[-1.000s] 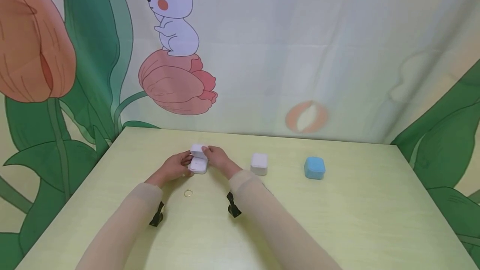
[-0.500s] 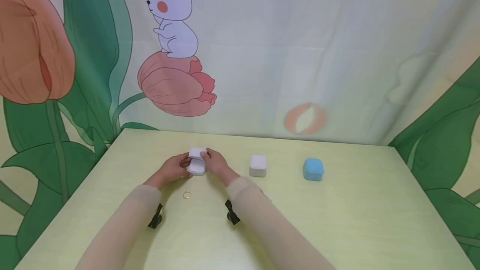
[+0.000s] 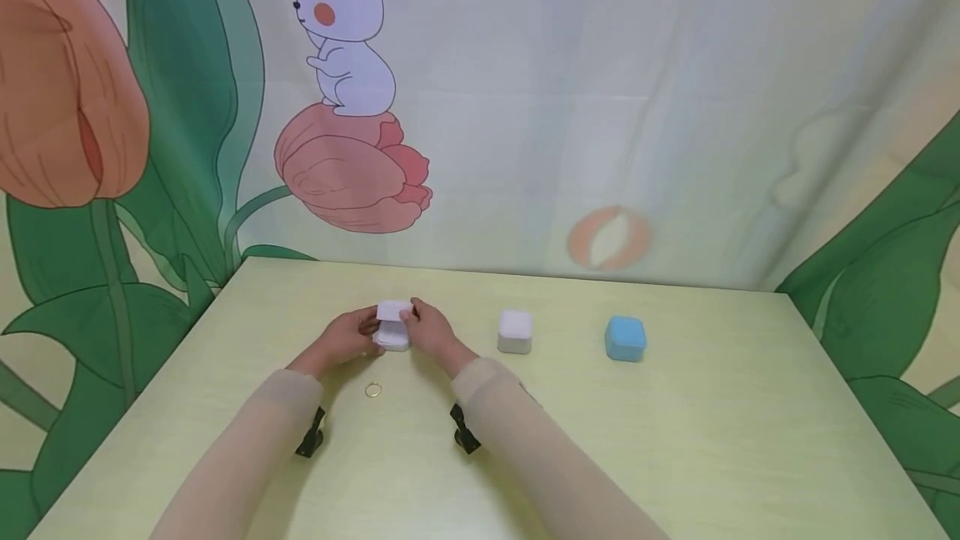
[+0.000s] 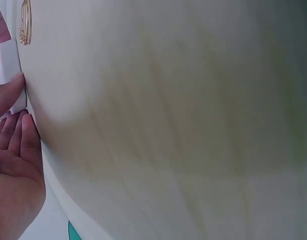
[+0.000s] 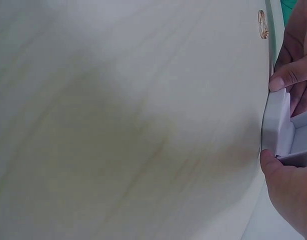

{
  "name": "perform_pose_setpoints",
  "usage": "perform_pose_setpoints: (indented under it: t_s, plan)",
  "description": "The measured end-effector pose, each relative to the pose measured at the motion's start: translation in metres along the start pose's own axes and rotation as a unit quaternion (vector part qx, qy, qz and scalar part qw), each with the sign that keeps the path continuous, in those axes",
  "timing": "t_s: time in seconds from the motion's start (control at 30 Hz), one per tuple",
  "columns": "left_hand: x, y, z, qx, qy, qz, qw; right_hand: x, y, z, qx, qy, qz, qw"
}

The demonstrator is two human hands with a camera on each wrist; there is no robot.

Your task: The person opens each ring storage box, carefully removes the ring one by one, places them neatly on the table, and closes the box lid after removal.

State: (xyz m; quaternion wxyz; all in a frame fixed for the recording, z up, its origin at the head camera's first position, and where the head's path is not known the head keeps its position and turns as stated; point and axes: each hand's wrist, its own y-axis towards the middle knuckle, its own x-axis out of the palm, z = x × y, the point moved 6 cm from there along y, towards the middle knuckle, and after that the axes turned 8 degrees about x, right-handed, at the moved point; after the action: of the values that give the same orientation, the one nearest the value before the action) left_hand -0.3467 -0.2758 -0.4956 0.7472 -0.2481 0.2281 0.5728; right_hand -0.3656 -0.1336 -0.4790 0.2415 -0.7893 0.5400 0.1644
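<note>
A small white ring box [image 3: 392, 337] rests on the table, its hinged lid [image 3: 393, 310] raised part way above the base. My left hand [image 3: 345, 337] holds the base from the left; the left wrist view shows its thumb laid on the box's front wall [image 4: 11, 60]. From the right, my right hand [image 3: 432, 332] grips the lid's side, thumb in front. The right wrist view looks partly into the white box [image 5: 276, 122], between both hands. A thin gold ring [image 3: 373, 397] lies on the table in front of the box, touched by neither hand.
To the right of the hands stands a white box [image 3: 515, 332] with its lid down. Farther right is a similar blue box [image 3: 626, 338]. The pale table [image 3: 720, 440] ends at the back against a printed curtain [image 3: 495, 107].
The right hand has tilted the lid forward and down, so the gap over the base has narrowed. The left hand keeps its hold; ring and other boxes stay put.
</note>
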Motion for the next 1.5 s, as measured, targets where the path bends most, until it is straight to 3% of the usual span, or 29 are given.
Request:
perform_pose_setpoints:
  t_s: [0.4, 1.13, 1.5]
  plan:
    - [-0.0012, -0.0022, 0.0032, 0.021, 0.001, 0.0, 0.9998, 0.0024, -0.0047, -0.001, -0.002, -0.014, -0.012, 0.9998]
    - [-0.0022, -0.0007, 0.003, 0.025, -0.005, 0.003, 0.9997, 0.0081, -0.0051, 0.0047, -0.012, 0.005, -0.017, 0.9998]
    - [-0.001, 0.0002, 0.002, 0.006, -0.003, -0.007, 1.0, 0.0062, -0.0068, 0.0044, -0.018, -0.01, -0.008, 0.9997]
